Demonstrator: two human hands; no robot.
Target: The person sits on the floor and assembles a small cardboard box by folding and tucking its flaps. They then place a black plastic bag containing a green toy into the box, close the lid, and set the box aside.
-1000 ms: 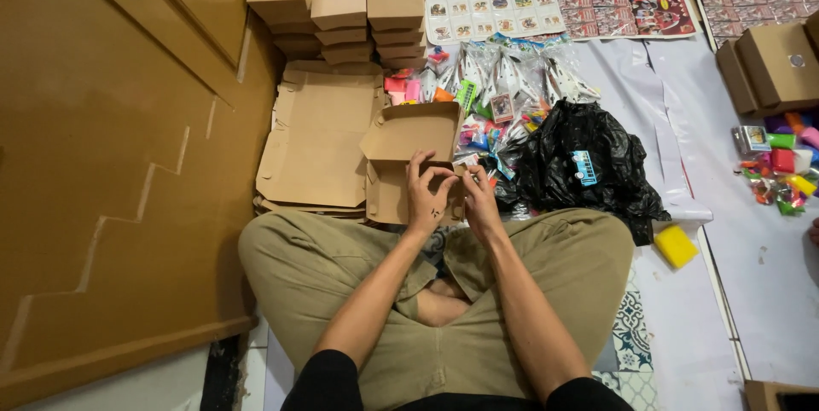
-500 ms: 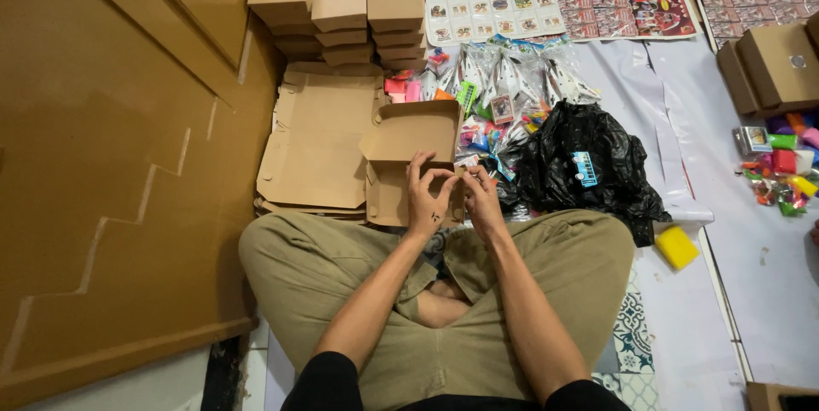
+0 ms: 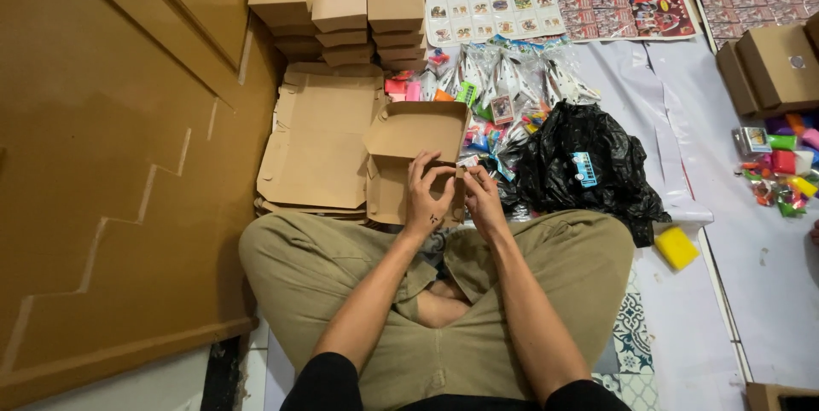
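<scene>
Both hands fold a small brown cardboard box at the knees.

The left hand [image 3: 424,198] and right hand [image 3: 483,198] pinch, fingers curled, the near wall of the open brown cardboard box [image 3: 415,155]; it looks empty, its lid tilting away. Flat cardboard blanks [image 3: 316,142] lie just left of the box, a black plastic bag [image 3: 589,168] right.

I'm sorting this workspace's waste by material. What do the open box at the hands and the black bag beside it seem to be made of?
The open box looks like plain brown cardboard with a matte finish: flat panels, folded flaps and crisp creases. The black bag looks like thin plastic film: it is crumpled and glossy, with light catching its wrinkles. Both are judged by look alone.
</scene>
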